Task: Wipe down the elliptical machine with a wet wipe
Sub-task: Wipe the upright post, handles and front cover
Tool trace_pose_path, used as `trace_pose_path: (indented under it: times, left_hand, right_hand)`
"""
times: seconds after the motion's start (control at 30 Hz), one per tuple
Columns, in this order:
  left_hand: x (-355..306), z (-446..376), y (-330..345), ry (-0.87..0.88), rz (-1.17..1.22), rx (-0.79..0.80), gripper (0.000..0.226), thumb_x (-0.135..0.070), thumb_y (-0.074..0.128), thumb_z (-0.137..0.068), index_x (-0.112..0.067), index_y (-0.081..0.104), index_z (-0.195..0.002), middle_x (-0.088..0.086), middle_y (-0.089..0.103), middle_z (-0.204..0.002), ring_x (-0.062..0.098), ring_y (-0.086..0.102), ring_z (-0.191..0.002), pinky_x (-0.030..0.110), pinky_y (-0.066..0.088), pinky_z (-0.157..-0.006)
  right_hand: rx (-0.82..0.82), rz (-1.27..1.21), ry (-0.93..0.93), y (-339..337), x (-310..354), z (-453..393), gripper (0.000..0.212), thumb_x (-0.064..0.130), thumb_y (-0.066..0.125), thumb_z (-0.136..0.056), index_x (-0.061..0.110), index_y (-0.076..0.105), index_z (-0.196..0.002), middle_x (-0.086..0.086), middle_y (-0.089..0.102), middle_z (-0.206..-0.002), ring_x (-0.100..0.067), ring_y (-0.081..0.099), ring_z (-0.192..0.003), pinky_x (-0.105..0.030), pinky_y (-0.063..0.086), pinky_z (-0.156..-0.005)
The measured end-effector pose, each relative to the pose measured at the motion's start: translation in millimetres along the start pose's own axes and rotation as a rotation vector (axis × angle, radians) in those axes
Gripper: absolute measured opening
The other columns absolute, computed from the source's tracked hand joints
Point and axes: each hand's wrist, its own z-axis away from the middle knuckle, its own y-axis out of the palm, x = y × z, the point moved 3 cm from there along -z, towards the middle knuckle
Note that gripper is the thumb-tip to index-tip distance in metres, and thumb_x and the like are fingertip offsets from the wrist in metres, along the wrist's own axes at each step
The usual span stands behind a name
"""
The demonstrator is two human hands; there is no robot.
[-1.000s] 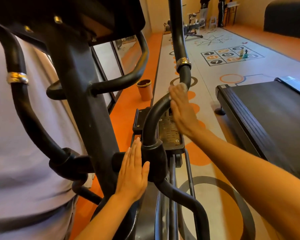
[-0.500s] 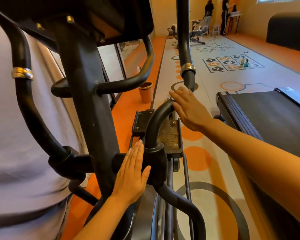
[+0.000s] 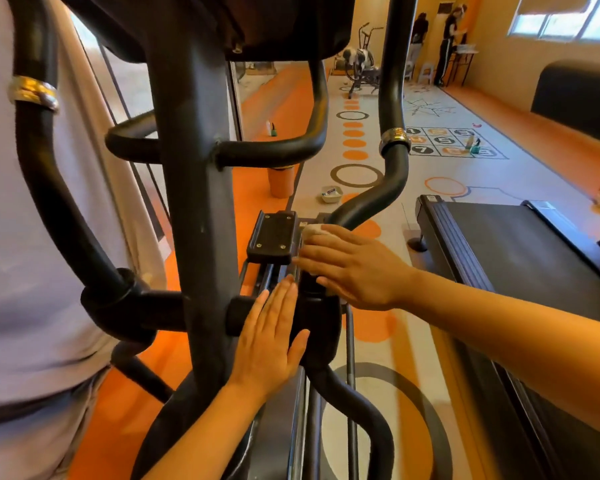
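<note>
The black elliptical machine (image 3: 194,202) fills the left and middle of the head view. My left hand (image 3: 271,341) lies flat, fingers straight, against the pivot joint (image 3: 317,320) of the right swing arm (image 3: 392,174). My right hand (image 3: 354,268) presses a white wet wipe (image 3: 313,230) onto the lower end of that arm, just above the joint and beside the black pedal (image 3: 274,233). Its fingers lie extended over the wipe, most of which is hidden under the palm.
A treadmill (image 3: 520,244) stands close on the right. An orange pot (image 3: 281,181) and a small white tray (image 3: 331,194) sit on the floor beyond the pedal. A pale surface (image 3: 49,271) is close on the left. Two people (image 3: 447,39) stand far back.
My right hand has slid with the wipe down the swing arm, from its upper bend to just above the pivot joint. My left hand has stayed on the joint.
</note>
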Motion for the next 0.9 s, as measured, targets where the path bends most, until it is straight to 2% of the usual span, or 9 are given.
trace_pose_path:
  times: [0.07, 0.2, 0.3, 0.37, 0.43, 0.53, 0.67, 0.77, 0.9]
  left_hand:
    - [2.5, 2.3, -0.1, 0.002, 0.011, 0.013, 0.061, -0.044, 0.022, -0.106, -0.004, 0.018, -0.152, 0.016, 0.027, -0.158, 0.026, 0.026, -0.146, 0.041, 0.020, -0.119]
    - [5.6, 6.3, -1.4, -0.016, 0.007, 0.044, 0.062, -0.046, 0.022, -0.105, -0.005, 0.020, -0.153, 0.012, 0.026, -0.159, 0.023, 0.023, -0.148, 0.038, 0.014, -0.122]
    - [8.6, 6.4, -0.8, -0.029, -0.015, 0.067, 0.064, -0.048, 0.020, -0.105, -0.006, 0.021, -0.153, 0.011, 0.026, -0.159, 0.023, 0.023, -0.148, 0.035, 0.010, -0.122]
    - [9.3, 7.0, 0.1, -0.030, -0.007, 0.076, 0.064, -0.048, 0.020, -0.105, -0.006, 0.021, -0.153, 0.011, 0.026, -0.159, 0.023, 0.023, -0.148, 0.036, 0.012, -0.122]
    - [9.7, 6.0, -0.1, -0.025, 0.012, 0.072, 0.064, -0.048, 0.022, -0.105, -0.007, 0.022, -0.153, 0.011, 0.027, -0.159, 0.022, 0.024, -0.148, 0.035, 0.012, -0.122]
    - [10.4, 4.7, 0.6, -0.028, 0.025, 0.064, 0.065, -0.050, 0.023, -0.104, -0.007, 0.021, -0.152, 0.012, 0.031, -0.157, 0.024, 0.028, -0.145, 0.033, 0.010, -0.123]
    - [11.2, 8.4, -1.5, -0.085, 0.047, 0.040, 0.066, -0.052, 0.023, -0.103, -0.007, 0.024, -0.151, 0.013, 0.036, -0.154, 0.025, 0.030, -0.144, 0.033, 0.009, -0.122]
    - [14.9, 9.7, -3.3, -0.062, 0.037, 0.024, 0.065, -0.052, 0.022, -0.103, -0.006, 0.026, -0.150, 0.014, 0.038, -0.153, 0.024, 0.028, -0.144, 0.032, 0.007, -0.122]
    - [16.4, 10.5, -5.0, -0.035, 0.043, 0.031, 0.065, -0.051, 0.019, -0.104, -0.005, 0.029, -0.149, 0.014, 0.038, -0.153, 0.027, 0.032, -0.143, 0.033, 0.008, -0.121]
  right_hand:
    - [-0.010, -0.036, 0.144, -6.7, -15.9, -5.6, 0.046, 0.032, 0.028, -0.103, 0.010, 0.053, -0.135, -0.009, 0.056, -0.135, -0.027, 0.040, -0.136, -0.044, 0.016, -0.119]
    - [-0.071, -0.203, 0.645, -22.4, -68.1, -1.1, 0.056, 0.039, 0.019, -0.097, 0.008, 0.062, -0.113, -0.014, 0.063, -0.114, -0.031, 0.053, -0.114, -0.048, 0.028, -0.113]
    - [-0.054, -0.295, 0.754, -22.1, -71.9, -3.8, 0.049, 0.033, 0.022, -0.098, 0.007, 0.062, -0.109, -0.013, 0.061, -0.110, -0.029, 0.051, -0.110, -0.037, 0.025, -0.110]
    - [-0.145, -0.329, 0.738, -19.0, -51.8, -4.5, 0.043, 0.031, 0.026, -0.101, 0.009, 0.060, -0.115, -0.010, 0.056, -0.116, -0.023, 0.046, -0.116, -0.035, 0.026, -0.110]
    - [-0.201, -0.359, 0.676, -17.8, -30.1, -2.7, 0.036, 0.027, 0.033, -0.102, 0.011, 0.055, -0.126, -0.007, 0.051, -0.128, -0.017, 0.039, -0.128, -0.040, 0.027, -0.114]
    - [-0.153, -0.406, 0.550, -21.2, -9.5, -4.0, 0.036, 0.021, 0.040, -0.100, 0.013, 0.055, -0.132, -0.003, 0.051, -0.138, -0.015, 0.034, -0.138, -0.043, 0.025, -0.117]
    - [-0.035, -0.247, 0.343, -24.5, 15.8, -10.8, 0.036, 0.016, 0.045, -0.096, 0.012, 0.060, -0.128, -0.007, 0.058, -0.134, -0.023, 0.040, -0.136, -0.046, 0.023, -0.116]
    - [-0.012, -0.149, 0.235, -19.3, 40.1, -11.6, 0.035, 0.005, 0.059, -0.087, 0.006, 0.064, -0.122, -0.012, 0.063, -0.127, -0.031, 0.046, -0.131, -0.048, 0.017, -0.113]
    - [-0.002, -0.159, 0.284, -13.5, 54.8, -9.0, 0.048, 0.000, 0.077, -0.073, 0.004, 0.065, -0.119, -0.015, 0.065, -0.123, -0.037, 0.052, -0.125, -0.048, 0.021, -0.108]
